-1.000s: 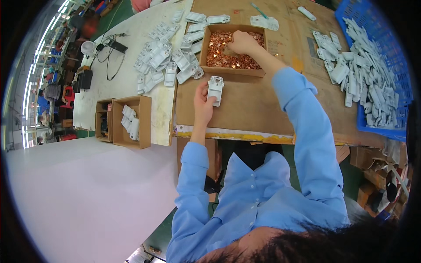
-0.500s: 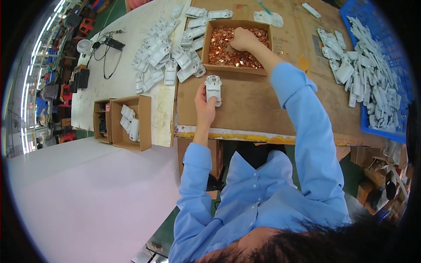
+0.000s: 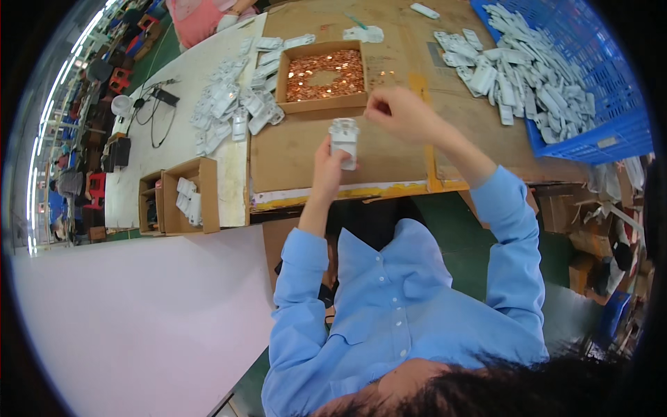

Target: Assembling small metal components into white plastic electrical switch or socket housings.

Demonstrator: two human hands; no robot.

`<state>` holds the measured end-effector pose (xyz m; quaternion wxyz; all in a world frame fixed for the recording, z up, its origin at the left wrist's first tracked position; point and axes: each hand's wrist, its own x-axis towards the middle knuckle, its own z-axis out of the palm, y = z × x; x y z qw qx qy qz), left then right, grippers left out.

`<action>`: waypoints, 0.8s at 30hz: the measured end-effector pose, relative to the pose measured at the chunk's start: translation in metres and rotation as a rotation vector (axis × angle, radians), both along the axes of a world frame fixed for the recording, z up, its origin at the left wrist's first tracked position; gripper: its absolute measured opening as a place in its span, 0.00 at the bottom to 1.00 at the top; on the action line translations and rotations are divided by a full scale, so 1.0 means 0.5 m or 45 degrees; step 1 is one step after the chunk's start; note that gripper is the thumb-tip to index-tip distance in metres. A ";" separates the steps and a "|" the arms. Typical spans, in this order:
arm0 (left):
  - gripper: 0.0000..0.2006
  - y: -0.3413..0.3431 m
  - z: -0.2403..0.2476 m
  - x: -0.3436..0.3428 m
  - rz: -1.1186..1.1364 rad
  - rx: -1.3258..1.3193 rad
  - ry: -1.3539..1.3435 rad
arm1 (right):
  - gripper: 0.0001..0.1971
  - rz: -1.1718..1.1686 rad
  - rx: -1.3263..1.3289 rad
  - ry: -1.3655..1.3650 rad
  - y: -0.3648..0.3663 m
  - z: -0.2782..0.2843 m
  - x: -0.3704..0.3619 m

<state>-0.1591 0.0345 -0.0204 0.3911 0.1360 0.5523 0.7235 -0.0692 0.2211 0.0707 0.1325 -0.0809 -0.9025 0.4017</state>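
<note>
My left hand (image 3: 326, 168) grips a white plastic housing (image 3: 344, 142) upright over the near part of the cardboard-covered table, thumb across its lower half. Just to the right of the housing's top is my right hand (image 3: 403, 117), its fingertips pinched together; anything between them is too small to make out. Beyond both hands sits a shallow cardboard box (image 3: 321, 106) filled with small copper-coloured metal pieces (image 3: 344, 68). A hollow shows in the middle of those pieces. Left of that box lies a loose heap of similar white housings (image 3: 221, 97).
At right, a blue plastic crate (image 3: 604, 142) stands beside and under a pile of white parts (image 3: 517, 76). A small cardboard box (image 3: 210, 194) at left holds several white pieces. Behind it lie a black cable (image 3: 165, 121) and adapter. A person in pink (image 3: 198, 21) is across the table.
My right hand has left the box of copper pieces and come back toward the housing. The view has shifted to the right, and a person in pink shows more at the far edge.
</note>
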 end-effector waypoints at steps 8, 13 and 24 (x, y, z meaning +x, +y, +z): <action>0.24 0.032 0.046 0.225 -0.252 0.027 0.240 | 0.06 -0.004 0.674 0.080 -0.069 -0.008 0.223; 0.22 0.023 0.066 0.289 -0.290 0.024 0.356 | 0.06 -0.066 0.691 0.061 -0.076 -0.013 0.291; 0.23 -0.017 0.098 0.325 -0.339 -0.034 0.540 | 0.07 -0.128 0.576 0.205 -0.111 -0.016 0.322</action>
